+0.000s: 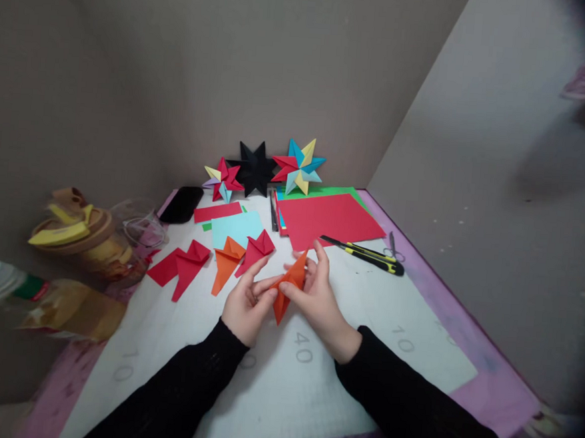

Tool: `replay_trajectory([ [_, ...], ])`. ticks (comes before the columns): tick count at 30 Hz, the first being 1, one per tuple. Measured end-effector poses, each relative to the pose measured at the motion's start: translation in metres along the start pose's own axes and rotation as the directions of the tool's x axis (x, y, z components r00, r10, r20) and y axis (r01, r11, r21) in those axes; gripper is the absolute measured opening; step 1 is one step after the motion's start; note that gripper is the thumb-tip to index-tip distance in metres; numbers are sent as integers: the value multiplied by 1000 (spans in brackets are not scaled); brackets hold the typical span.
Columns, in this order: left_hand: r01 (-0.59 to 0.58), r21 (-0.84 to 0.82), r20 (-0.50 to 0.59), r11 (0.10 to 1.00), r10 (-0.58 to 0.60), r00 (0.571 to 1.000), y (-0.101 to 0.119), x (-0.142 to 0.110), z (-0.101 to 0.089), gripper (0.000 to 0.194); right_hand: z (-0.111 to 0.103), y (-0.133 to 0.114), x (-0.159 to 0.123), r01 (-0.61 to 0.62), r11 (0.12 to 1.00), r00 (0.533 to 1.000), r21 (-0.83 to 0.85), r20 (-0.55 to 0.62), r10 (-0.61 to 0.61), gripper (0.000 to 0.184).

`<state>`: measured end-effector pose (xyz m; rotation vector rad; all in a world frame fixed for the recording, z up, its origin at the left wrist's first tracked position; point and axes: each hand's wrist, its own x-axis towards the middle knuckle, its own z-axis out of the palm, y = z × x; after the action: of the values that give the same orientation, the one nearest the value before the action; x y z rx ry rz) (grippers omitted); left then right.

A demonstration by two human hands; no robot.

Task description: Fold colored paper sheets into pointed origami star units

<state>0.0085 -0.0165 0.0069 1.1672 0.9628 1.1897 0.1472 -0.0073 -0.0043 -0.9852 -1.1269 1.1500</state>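
Observation:
Between my two hands is a folded orange paper piece (294, 274), pointed at its top and bottom and held just above the white mat. My left hand (247, 304) pinches its left edge between thumb and fingers. On the other side my right hand (323, 300) grips it, thumb pressed on the front and fingers behind. Close by on the left lie a folded red piece (259, 249), a folded orange piece (228, 260) and another folded red piece (190, 263) beside a red paper (163, 268).
Red sheets (330, 218) lie at the back right, with a yellow-black cutter (370, 254) and scissors (393, 246). Paper stars (300, 166) lean on the wall. A phone (182, 204), a lidded cup (93, 245) and a bottle (70, 307) stand left. The mat (361, 384) covers the table.

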Motion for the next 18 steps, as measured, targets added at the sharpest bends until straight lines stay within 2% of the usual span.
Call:
replay_trajectory([
  [3, 25, 23, -31, 999, -24, 999, -1, 1, -3, 68, 1, -2, 2, -86, 982, 996, 170, 44, 80, 98],
  [6, 92, 107, -64, 990, -85, 994, -2, 3, -8, 51, 1, -5, 3, -86, 966, 996, 245, 48, 76, 99],
  [10, 150, 199, -99, 969, -132, 986, 0, 7, -13, 32, 0, -8, 4, -101, 960, 994, 261, 58, 89, 97],
  [15, 235, 236, -14, 943, -239, 971, 6, 12, -17, 26, -3, -10, 4, -124, 964, 991, 236, 75, 110, 93],
  [18, 215, 290, -9, 933, -222, 975, 9, 12, -17, 23, -4, -10, 3, -135, 966, 989, 219, 97, 116, 89],
])
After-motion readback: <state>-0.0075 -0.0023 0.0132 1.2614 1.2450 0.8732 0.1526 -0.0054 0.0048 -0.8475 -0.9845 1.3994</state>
